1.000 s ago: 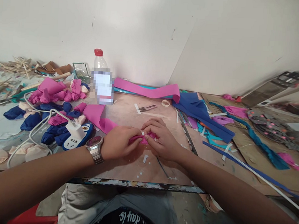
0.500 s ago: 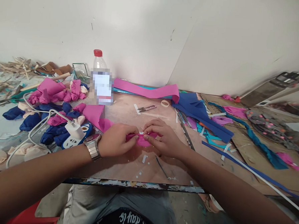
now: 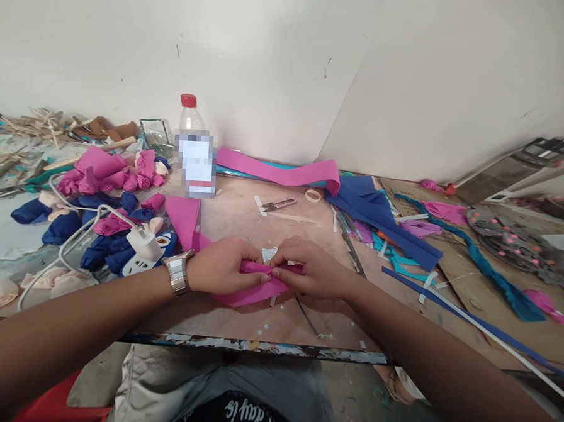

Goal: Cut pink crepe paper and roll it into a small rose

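Note:
Both hands meet above the middle of the worktable point(image 3: 191, 323), pinching one pink crepe paper strip point(image 3: 247, 292). My left hand point(image 3: 225, 266), with a metal watch point(image 3: 178, 275) on its wrist, is closed on the paper between thumb and fingers. My right hand point(image 3: 310, 269) grips the same strip just beside the left thumb, fingertips nearly touching. Part of the strip hangs toward the table's front edge, and pink paper also runs out behind the left hand. Beyond the hands lie small thread snips point(image 3: 280, 204) and a roll of tape point(image 3: 312, 195).
On the left are pink and navy paper flowers point(image 3: 61, 229), a white charger point(image 3: 144, 243) with its cable, and a red-capped bottle point(image 3: 188, 100). A long pink strip point(image 3: 279, 172) lies by the wall. Blue paper point(image 3: 380, 216) and a teal twisted strip point(image 3: 487, 266) are on the right.
The pink strip is turned and spread lower, so more of it shows below my hands. Both hands have rolled inward, with the thumbs now close together.

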Demonstrator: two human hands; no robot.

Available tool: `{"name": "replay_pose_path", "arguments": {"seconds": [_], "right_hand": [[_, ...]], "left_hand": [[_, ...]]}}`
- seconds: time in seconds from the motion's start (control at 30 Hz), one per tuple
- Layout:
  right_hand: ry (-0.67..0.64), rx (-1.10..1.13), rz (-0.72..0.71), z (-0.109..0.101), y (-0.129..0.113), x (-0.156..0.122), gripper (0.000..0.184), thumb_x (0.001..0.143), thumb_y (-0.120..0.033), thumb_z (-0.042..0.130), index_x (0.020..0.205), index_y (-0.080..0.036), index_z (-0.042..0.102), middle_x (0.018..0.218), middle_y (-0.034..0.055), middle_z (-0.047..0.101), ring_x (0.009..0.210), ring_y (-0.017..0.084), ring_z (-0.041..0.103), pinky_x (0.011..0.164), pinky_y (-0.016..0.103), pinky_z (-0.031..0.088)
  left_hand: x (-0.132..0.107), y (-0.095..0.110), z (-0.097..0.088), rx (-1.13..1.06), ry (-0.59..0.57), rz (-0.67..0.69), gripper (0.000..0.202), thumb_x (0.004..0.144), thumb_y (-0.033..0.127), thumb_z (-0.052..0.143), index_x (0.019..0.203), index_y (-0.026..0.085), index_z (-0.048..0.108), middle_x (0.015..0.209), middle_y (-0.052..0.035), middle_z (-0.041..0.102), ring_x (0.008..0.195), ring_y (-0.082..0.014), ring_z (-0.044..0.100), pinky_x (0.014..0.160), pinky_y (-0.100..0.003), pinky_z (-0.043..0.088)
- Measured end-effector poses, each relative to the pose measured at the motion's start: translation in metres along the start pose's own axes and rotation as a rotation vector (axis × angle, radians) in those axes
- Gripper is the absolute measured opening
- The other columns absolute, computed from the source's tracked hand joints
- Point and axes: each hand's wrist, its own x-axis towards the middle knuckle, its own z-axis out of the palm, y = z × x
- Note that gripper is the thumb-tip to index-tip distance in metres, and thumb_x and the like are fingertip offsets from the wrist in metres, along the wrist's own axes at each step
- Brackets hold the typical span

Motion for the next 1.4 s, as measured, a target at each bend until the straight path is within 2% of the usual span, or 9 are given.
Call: {"name": "replay_pose_path", "arguments": {"seconds": [0.23,0.33,0.43,0.53,0.77,0.93,1.1,1.23,1.4], "right_hand": [[0.039,-0.020,-0.007,0.0013,-0.0006,-0.0015,0.017,0.096,-0.024,0.060,0.093,-0.016,0.075,0.079,0.0049,0.072,0.073,0.015,0.062,0.072,0.028,0.045],[0.041,-0.038,-0.017,0.0025,-0.0001,-0.0019,0.016,0.096,-0.023,0.060,0.094,-0.017,0.075,0.079,0.0049,0.072,0.073,0.015,0.063,0.074,0.029,0.045],[0.043,-0.063,-0.035,0.0034,0.0003,-0.0017,0.015,0.096,-0.023,0.060,0.093,-0.017,0.074,0.079,0.0048,0.071,0.076,0.016,0.063,0.078,0.031,0.045],[0.045,-0.091,-0.051,0.0035,0.0001,-0.0011,0.016,0.098,-0.024,0.059,0.092,-0.017,0.072,0.078,0.0050,0.070,0.076,0.017,0.062,0.081,0.033,0.045],[0.064,-0.021,-0.012,0.0046,-0.0068,0.0012,0.020,0.098,-0.019,0.053,0.085,-0.017,0.069,0.079,0.0049,0.069,0.077,0.017,0.060,0.078,0.031,0.045],[0.071,-0.001,0.040,0.0054,-0.0045,0.0004,0.017,0.097,-0.022,0.056,0.088,-0.018,0.070,0.080,0.0048,0.071,0.078,0.017,0.061,0.077,0.031,0.045],[0.028,-0.004,0.021,0.0031,-0.0008,0.0001,0.021,0.099,-0.028,0.058,0.087,-0.017,0.072,0.080,0.0053,0.071,0.077,0.017,0.062,0.077,0.031,0.045],[0.064,-0.043,0.028,-0.0010,-0.0014,0.0001,0.023,0.099,-0.027,0.055,0.083,-0.017,0.070,0.077,0.0053,0.070,0.076,0.018,0.061,0.076,0.032,0.045],[0.077,-0.121,-0.023,-0.0012,-0.0016,-0.0002,0.019,0.098,-0.032,0.060,0.096,-0.019,0.073,0.088,0.0073,0.074,0.085,0.020,0.066,0.082,0.035,0.046]], "left_hand": [[0.0004,0.0005,-0.0025,-0.039,-0.068,-0.011,0.023,0.090,0.031,0.063,0.076,0.015,0.069,0.061,0.0034,0.059,0.057,-0.0091,0.045,0.056,-0.025,0.028],[-0.0002,0.0003,-0.0029,-0.054,-0.078,-0.007,0.028,0.092,0.037,0.062,0.077,0.015,0.071,0.063,0.0025,0.061,0.058,-0.0098,0.047,0.057,-0.025,0.029],[0.0005,-0.0011,-0.0021,-0.127,-0.045,0.020,0.033,0.097,0.042,0.057,0.087,0.016,0.074,0.073,0.0004,0.069,0.066,-0.0116,0.054,0.062,-0.025,0.035],[0.0017,-0.0025,-0.0007,-0.168,-0.007,0.011,0.029,0.097,0.036,0.056,0.090,0.015,0.075,0.078,-0.0006,0.071,0.070,-0.0123,0.057,0.066,-0.024,0.038],[0.0004,-0.0009,0.0027,-0.068,0.056,0.059,0.027,0.096,0.034,0.058,0.088,0.016,0.076,0.078,-0.0024,0.073,0.069,-0.0131,0.059,0.067,-0.025,0.040],[0.0001,-0.0006,0.0028,-0.035,0.060,0.008,0.028,0.097,0.037,0.059,0.092,0.018,0.079,0.081,-0.0035,0.076,0.070,-0.0137,0.061,0.065,-0.025,0.040],[0.0018,-0.0026,0.0025,-0.025,0.000,0.000,0.035,0.098,0.041,0.056,0.085,0.016,0.078,0.074,-0.0020,0.072,0.063,-0.0119,0.055,0.060,-0.025,0.035],[0.0015,-0.0025,0.0000,-0.062,-0.015,-0.012,0.037,0.099,0.040,0.055,0.079,0.015,0.073,0.067,0.0001,0.066,0.061,-0.0109,0.051,0.060,-0.024,0.034],[0.0025,-0.0031,-0.0012,-0.127,-0.026,-0.026,0.046,0.100,0.049,0.051,0.075,0.015,0.067,0.064,0.0014,0.060,0.060,-0.0108,0.048,0.058,-0.024,0.033]]}}
